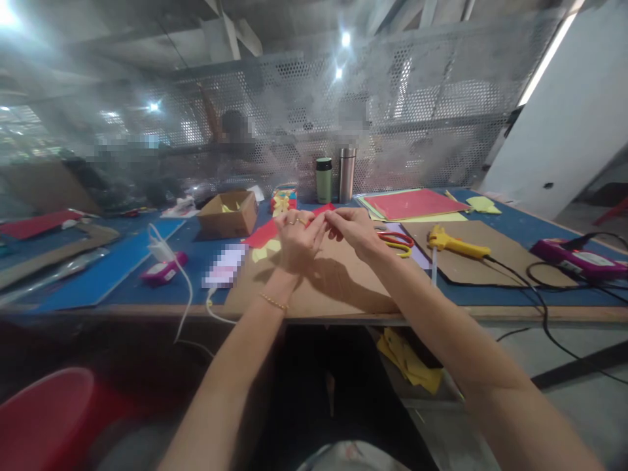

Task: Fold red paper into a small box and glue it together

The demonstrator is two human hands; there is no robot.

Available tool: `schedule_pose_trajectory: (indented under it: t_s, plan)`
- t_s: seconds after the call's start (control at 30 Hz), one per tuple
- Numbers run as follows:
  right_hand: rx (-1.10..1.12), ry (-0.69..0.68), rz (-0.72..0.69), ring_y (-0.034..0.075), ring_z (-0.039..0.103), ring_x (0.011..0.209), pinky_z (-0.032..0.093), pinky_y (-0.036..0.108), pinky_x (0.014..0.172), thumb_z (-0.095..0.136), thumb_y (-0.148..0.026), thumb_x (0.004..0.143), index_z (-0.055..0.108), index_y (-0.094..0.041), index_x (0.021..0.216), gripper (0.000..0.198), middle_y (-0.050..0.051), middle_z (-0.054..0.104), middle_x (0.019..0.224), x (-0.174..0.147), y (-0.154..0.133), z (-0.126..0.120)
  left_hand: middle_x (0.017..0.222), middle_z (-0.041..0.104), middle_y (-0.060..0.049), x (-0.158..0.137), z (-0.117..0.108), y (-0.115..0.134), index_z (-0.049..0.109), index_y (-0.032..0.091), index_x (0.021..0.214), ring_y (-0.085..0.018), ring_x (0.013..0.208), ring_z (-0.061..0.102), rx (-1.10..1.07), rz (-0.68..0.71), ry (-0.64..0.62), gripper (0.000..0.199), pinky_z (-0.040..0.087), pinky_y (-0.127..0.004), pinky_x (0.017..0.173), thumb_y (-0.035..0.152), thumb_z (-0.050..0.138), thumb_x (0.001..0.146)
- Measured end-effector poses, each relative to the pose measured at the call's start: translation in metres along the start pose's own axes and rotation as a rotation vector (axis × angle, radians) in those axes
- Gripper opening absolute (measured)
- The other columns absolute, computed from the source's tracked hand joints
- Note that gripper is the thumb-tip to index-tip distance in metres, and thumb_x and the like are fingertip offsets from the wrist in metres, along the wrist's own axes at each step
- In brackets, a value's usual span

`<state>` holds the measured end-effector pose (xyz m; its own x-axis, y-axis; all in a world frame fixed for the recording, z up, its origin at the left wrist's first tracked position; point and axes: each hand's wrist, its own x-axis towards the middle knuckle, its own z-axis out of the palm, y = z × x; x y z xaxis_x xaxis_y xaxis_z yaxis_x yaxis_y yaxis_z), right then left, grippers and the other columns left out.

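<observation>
Over the brown cardboard sheet [275, 294], my left hand [300, 239] and my right hand [354, 229] meet with their fingertips together. Both are closed in a pinch, and whatever they hold is small and hidden by the fingers. Red paper [263, 233] lies just behind and left of my left hand, with another red piece [324, 209] showing beyond the fingertips. Pale yellow paper scraps [265, 250] rest beside my left wrist. Scissors with red and yellow handles [400, 242] lie right of my right hand, partly covered by the forearm.
A yellow glue gun [458, 243] lies on cardboard at the right, its cord running to a purple box [579, 257]. An open carton [228, 214], a green flask [324, 180] and a steel flask [347, 175] stand behind. Stacked coloured sheets [417, 204] lie back right; a phone [224, 265] lies left.
</observation>
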<state>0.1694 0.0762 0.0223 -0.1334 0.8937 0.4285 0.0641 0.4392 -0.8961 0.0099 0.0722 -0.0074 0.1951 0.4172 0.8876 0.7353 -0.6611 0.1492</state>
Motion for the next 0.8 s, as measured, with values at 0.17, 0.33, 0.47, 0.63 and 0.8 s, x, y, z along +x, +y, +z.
schedule_pose_trajectory:
  t_s: [0.17,0.33,0.47,0.63,0.8]
  plan:
    - [-0.16,-0.027,-0.014,0.012,0.05,0.052,0.038,0.026,0.053,0.067,-0.043,0.08,0.062,-0.02,0.058,0.032,0.001,0.059,0.054,0.008,0.003,-0.02,0.107,0.076,-0.011,0.0,0.001,0.0,0.083,0.025,0.114,-0.03,0.107,0.066,-0.025,-0.019,0.058,0.031,0.038,-0.052,0.11,0.043,0.061,0.102]
    - [-0.301,-0.249,-0.149,0.013,0.053,0.062,0.04,0.028,0.062,0.063,-0.041,0.084,0.063,-0.02,0.06,0.032,0.001,0.062,0.061,-0.002,0.0,-0.046,0.106,0.077,-0.012,0.011,0.01,-0.04,0.084,0.024,0.102,-0.027,0.107,0.069,-0.233,-0.337,0.265,0.038,0.05,-0.044,0.104,0.052,0.058,0.104]
    - [-0.202,-0.432,-0.154,0.015,0.056,0.069,0.046,0.03,0.068,0.069,-0.049,0.087,0.067,-0.02,0.065,0.036,0.002,0.064,0.067,-0.014,0.0,-0.06,0.081,0.078,-0.013,0.012,0.015,-0.06,0.081,0.021,0.082,-0.027,0.084,0.074,-0.685,-0.829,-0.019,0.05,0.061,-0.046,0.081,0.055,0.053,0.106]
    - [-0.153,-0.456,-0.064,0.014,0.056,0.068,0.048,0.03,0.067,0.072,-0.05,0.085,0.075,-0.02,0.075,0.032,0.002,0.068,0.071,-0.019,0.005,-0.071,0.095,0.084,-0.013,0.008,0.002,-0.04,0.084,0.021,0.088,-0.027,0.087,0.079,-1.114,-0.854,-0.574,0.025,0.063,-0.043,0.079,0.045,0.081,0.091]
    - [-0.254,-0.354,-0.014,0.015,0.055,0.064,0.045,0.029,0.061,0.076,-0.043,0.08,0.073,-0.02,0.069,0.025,0.0,0.064,0.065,-0.018,0.013,-0.072,0.089,0.082,-0.008,0.009,-0.009,-0.028,0.084,0.021,0.093,-0.017,0.074,0.073,-1.051,-0.855,-0.621,0.015,0.056,-0.03,0.065,0.029,0.089,0.08]
